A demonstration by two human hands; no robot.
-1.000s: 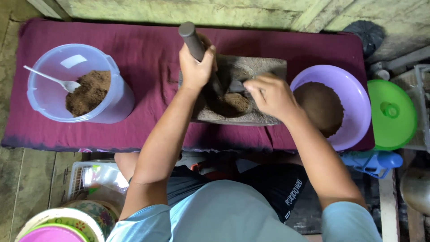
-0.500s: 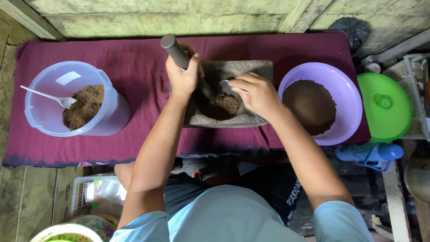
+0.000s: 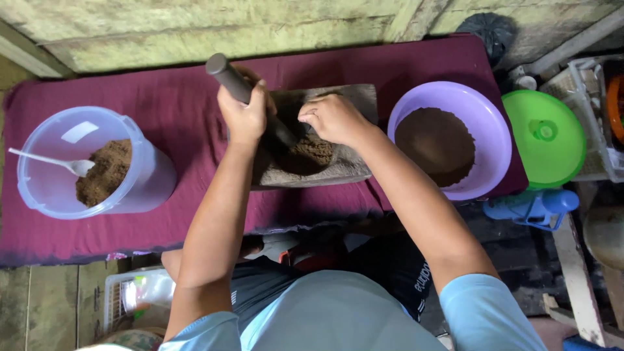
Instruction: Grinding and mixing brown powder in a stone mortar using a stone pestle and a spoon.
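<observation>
While a brown ground mass [image 3: 313, 151] lies in the hollow of a grey stone mortar slab [image 3: 338, 170], the left hand [image 3: 244, 116] is wrapped fully closed around a dark stone pestle [image 3: 229, 77], which slants down so its lower end meets the brown heap. The right hand [image 3: 333, 117] rests over the mortar's hollow, fingers curled loosely down onto the ground mass; whether it pinches any is hidden.

A risk, as a judgement: the right hand's fingers sit just beside the pestle's working end, so a hard stroke could catch them, or push powder over the slab's low rim onto the cloth.

To the right, just beside the mortar, a purple bowl [image 3: 494, 130] holds dark brown powder. Well to the left, a clear plastic tub [image 3: 140, 172] holds lighter brown powder and a white spoon [image 3: 49, 161]. All stand on a low surface covered in maroon cloth [image 3: 175, 117]. Beyond it, a green lid [image 3: 546, 140], a blue bottle [image 3: 533, 208], and a worn wall of pale boards [image 3: 260, 26].
</observation>
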